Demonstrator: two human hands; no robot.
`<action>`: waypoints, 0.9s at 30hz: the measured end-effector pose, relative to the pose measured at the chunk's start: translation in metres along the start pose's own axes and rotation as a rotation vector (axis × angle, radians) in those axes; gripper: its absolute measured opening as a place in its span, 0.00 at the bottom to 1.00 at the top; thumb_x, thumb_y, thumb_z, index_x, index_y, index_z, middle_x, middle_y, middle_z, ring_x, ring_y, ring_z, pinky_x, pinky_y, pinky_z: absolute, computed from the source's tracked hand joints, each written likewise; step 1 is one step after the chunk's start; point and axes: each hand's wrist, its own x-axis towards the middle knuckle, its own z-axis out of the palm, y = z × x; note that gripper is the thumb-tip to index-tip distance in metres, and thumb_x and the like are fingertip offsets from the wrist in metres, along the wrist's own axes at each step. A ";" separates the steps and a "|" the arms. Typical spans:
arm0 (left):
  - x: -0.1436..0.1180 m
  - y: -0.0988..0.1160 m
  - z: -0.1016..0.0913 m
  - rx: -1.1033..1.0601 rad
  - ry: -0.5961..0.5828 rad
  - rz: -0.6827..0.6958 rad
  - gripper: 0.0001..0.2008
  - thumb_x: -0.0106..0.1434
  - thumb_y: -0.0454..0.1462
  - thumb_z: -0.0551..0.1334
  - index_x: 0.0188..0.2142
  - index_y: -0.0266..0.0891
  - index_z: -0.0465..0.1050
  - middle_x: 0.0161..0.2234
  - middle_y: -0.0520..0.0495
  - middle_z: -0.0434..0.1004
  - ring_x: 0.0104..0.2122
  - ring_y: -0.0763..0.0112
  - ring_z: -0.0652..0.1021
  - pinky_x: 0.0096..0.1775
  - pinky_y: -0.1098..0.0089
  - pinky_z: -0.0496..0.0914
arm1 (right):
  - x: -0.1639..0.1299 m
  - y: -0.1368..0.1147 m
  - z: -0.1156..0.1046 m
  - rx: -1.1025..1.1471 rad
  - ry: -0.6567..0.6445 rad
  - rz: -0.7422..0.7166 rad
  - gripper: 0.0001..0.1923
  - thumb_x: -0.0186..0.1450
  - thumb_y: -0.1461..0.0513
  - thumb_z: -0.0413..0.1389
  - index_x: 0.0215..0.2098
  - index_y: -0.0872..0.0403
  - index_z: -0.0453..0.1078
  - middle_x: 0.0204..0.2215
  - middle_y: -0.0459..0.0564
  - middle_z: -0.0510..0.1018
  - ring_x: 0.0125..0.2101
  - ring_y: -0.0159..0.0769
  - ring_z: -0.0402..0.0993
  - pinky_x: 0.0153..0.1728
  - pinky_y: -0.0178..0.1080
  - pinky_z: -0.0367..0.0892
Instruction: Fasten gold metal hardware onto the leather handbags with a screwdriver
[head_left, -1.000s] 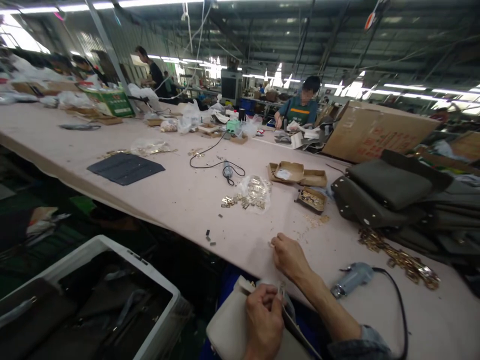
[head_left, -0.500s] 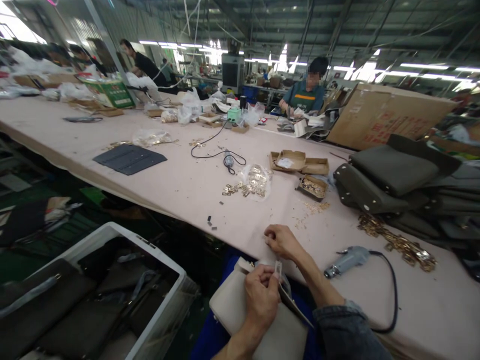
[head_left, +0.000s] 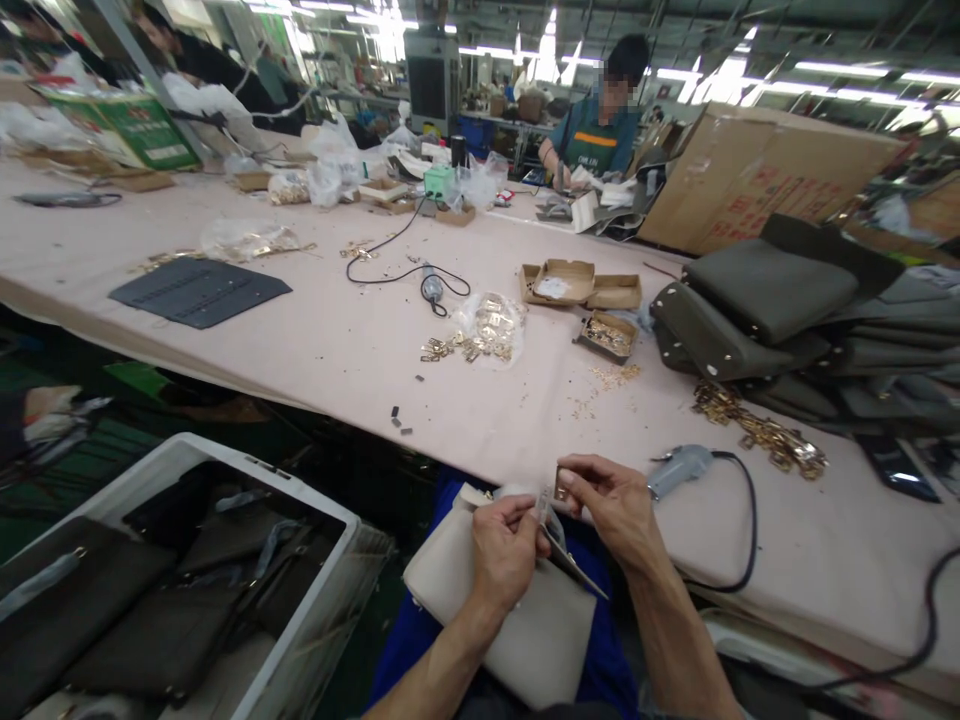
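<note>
At the worktop (head_left: pixel 360 350) edge, the left hand (head_left: pixel 506 555) has its grip clamped on a beige bag (head_left: pixel 517 625) flap at six o'clock. The right hand (head_left: pixel 611 500) pinches a small metal fitting (head_left: pixel 561 487), grip together, just above the bag; a power tool (head_left: pixel 675 468) lies at three o'clock.

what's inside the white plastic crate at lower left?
The white plastic crate holds dark grey-brown leather bags lying flat and overlapping, with straps and small metal fittings showing. Whatever lies under that top layer, and the crate's floor, is covered.

Red print on the cardboard box (head_left: pixel 757 180) and the green box's (head_left: pixel 139 130) lettering are too blurred to read.
</note>
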 end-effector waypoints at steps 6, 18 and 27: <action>0.001 0.009 -0.005 0.105 -0.133 0.036 0.12 0.66 0.38 0.62 0.37 0.32 0.83 0.19 0.48 0.76 0.18 0.73 0.74 0.23 0.76 0.68 | -0.015 0.006 0.014 0.034 -0.014 0.020 0.15 0.64 0.53 0.67 0.41 0.56 0.80 0.24 0.48 0.77 0.23 0.34 0.73 0.25 0.35 0.70; 0.003 0.005 -0.008 0.083 -0.191 0.049 0.15 0.67 0.38 0.59 0.42 0.33 0.83 0.23 0.47 0.77 0.21 0.70 0.76 0.28 0.73 0.73 | -0.019 0.015 0.018 -0.093 0.065 -0.047 0.13 0.65 0.53 0.65 0.40 0.54 0.81 0.27 0.48 0.78 0.26 0.36 0.76 0.29 0.37 0.73; 0.004 0.001 -0.012 0.092 -0.196 0.055 0.15 0.68 0.39 0.60 0.44 0.33 0.83 0.23 0.46 0.78 0.22 0.68 0.77 0.29 0.72 0.75 | -0.024 0.004 0.028 -0.160 0.120 -0.115 0.13 0.67 0.51 0.62 0.39 0.52 0.80 0.28 0.49 0.77 0.26 0.36 0.75 0.28 0.37 0.73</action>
